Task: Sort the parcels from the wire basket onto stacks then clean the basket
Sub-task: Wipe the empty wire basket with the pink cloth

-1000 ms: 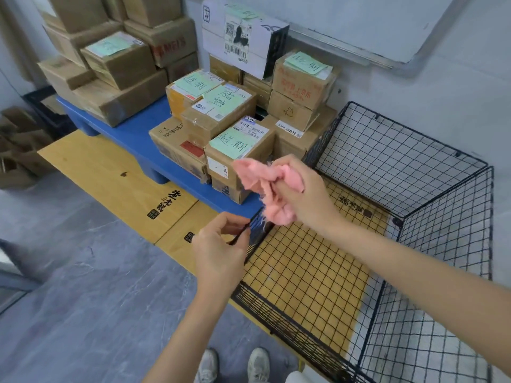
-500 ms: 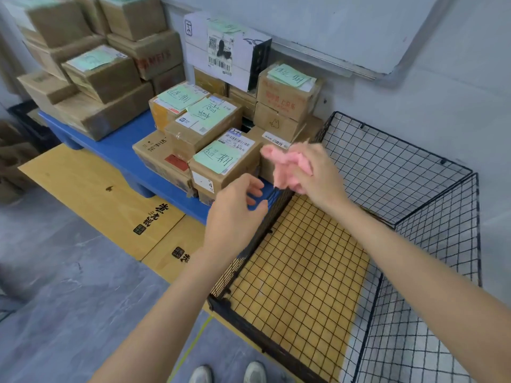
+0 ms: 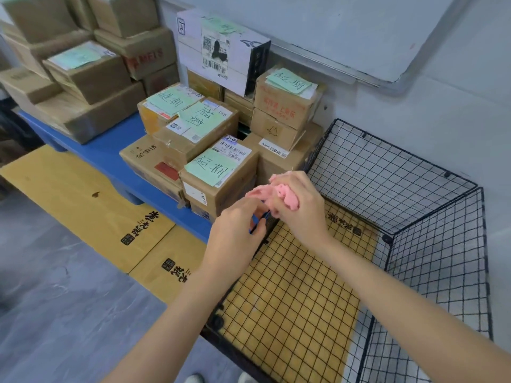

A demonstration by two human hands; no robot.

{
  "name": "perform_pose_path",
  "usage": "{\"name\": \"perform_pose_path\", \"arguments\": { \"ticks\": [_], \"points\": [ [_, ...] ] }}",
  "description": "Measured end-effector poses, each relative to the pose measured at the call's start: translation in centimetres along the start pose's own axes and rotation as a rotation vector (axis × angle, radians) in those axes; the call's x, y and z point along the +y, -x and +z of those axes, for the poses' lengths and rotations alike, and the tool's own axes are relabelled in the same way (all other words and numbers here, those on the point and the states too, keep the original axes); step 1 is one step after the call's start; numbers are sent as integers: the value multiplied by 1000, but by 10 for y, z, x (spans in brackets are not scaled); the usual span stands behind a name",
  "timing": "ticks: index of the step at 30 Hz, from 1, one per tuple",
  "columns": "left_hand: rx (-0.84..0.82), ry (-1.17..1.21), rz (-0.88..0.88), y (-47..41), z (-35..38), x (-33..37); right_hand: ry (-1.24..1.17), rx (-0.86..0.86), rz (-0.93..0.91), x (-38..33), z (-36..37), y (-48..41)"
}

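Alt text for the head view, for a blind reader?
The right hand grips a crumpled pink cloth at the edge of a black wire basket, the left hand curled beside it. Brown cardboard parcels sit stacked on a blue pallet.

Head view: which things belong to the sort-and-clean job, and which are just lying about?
Job: wire basket, holding no parcels; pink cloth, gripped by right hand; left hand beside it; stacked parcels on blue pallet.
Lying about: flattened cardboard on floor; whiteboard on wall.

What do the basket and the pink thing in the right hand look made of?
The black wire-grid basket: thin metal rods, probably matte black coating, open mesh. The crumpled pink cloth in the right hand: soft fabric, judging by its folds.
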State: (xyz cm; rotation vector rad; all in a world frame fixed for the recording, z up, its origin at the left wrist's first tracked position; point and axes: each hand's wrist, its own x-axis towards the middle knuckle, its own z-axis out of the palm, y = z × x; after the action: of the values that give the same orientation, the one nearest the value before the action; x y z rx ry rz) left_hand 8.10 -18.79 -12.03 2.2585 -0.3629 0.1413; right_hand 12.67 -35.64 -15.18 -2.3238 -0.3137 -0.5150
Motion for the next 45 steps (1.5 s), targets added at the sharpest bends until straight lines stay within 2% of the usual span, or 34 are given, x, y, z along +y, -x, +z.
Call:
{"name": "perform_pose_path", "arguments": {
  "ticks": [8,11,14,16,18,22,26,30,32,36,40,45],
  "points": [
    [8,-36,45,3,0,0,54,176,198,49,-8,-63],
    [8,-14,36,4,2,-1,15,155,181,27,-5,-39],
    [7,-9,17,3,4,-3,-80,82,45,3,3,-5],
    [10,-9,-4,1,4,-3,-116,28,25,9,2,-9],
    [23,11,-24,0,3,-3,-104,33,87,23,-5,-32],
    [15,3,-27,2,2,-1,-138,150,353,47,-17,-73],
    [13,32,-40,3,1,-1,-89,180,295,29,-5,-52],
    [10,59,-89,0,2,-2,-102,85,155,9,-2,-16],
    [13,66,-99,1,2,-3,-165,52,241,17,-8,-34],
    [10,57,-82,3,1,-1,-213,145,451,57,-24,-89],
    [16,2,-91,2,0,-1,-115,227,389,52,-12,-80],
    [4,-23,-111,1,1,0,-159,128,157,36,0,-31]
  ]
}}
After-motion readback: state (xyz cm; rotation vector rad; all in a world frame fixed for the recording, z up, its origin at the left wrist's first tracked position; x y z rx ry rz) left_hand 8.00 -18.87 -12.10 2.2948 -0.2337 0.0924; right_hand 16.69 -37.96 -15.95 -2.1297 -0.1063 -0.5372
